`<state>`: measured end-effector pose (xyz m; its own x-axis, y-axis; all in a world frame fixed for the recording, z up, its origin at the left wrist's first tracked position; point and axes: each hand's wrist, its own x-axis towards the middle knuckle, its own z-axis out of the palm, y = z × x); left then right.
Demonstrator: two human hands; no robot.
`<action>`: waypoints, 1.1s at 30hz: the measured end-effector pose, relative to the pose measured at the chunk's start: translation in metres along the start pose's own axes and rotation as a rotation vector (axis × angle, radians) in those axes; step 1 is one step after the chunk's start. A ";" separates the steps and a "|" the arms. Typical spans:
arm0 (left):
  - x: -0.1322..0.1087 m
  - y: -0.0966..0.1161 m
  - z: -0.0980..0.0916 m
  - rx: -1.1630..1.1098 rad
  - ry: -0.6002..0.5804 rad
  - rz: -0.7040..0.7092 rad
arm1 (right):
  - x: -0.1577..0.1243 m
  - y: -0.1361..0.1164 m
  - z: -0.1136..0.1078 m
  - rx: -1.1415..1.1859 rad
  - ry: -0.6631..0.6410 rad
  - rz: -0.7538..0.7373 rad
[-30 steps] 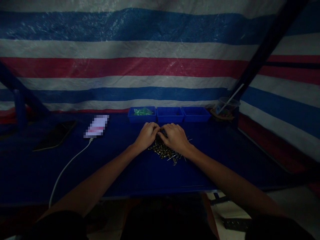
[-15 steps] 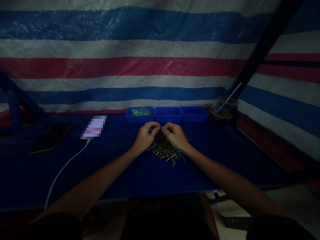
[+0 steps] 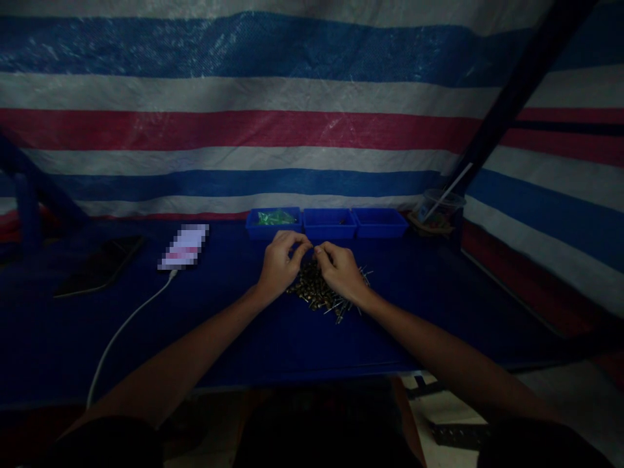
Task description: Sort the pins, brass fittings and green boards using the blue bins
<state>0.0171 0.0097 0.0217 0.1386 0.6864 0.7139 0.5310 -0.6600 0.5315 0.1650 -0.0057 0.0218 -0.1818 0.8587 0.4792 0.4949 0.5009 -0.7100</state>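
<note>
Thumb and fingertips of my left hand (image 3: 281,261) are pinched together over the left side of a pile of small brass-coloured and silvery metal parts (image 3: 316,291). My right hand (image 3: 340,268) is pinched in the same way, its fingertips almost meeting the left ones. Whatever lies between the fingertips is too small and dark to name. Thin silvery pins (image 3: 340,312) stick out at the pile's right and front edge. Part of the pile is hidden under my right hand.
Behind the hands stand three blue trays; the left tray (image 3: 250,227) holds a green plastic bag (image 3: 276,217). A lit phone (image 3: 185,247) with a white cable (image 3: 121,328) and a dark phone (image 3: 100,265) lie left. A clear cup (image 3: 442,201) with a white stick stands back right.
My left hand has turned slightly, its knuckles a little higher and further left. The right hand has shifted only slightly, still pinched beside it.
</note>
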 end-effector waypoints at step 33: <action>0.011 -0.039 -0.021 0.248 -0.530 -0.004 | 0.003 0.017 -0.014 -0.430 -0.002 -0.271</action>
<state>-0.0199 0.0365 0.0179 0.5014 0.7900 0.3529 0.7033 -0.6097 0.3656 0.1847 0.0036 0.0183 -0.3532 0.7047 0.6153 0.7347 0.6161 -0.2839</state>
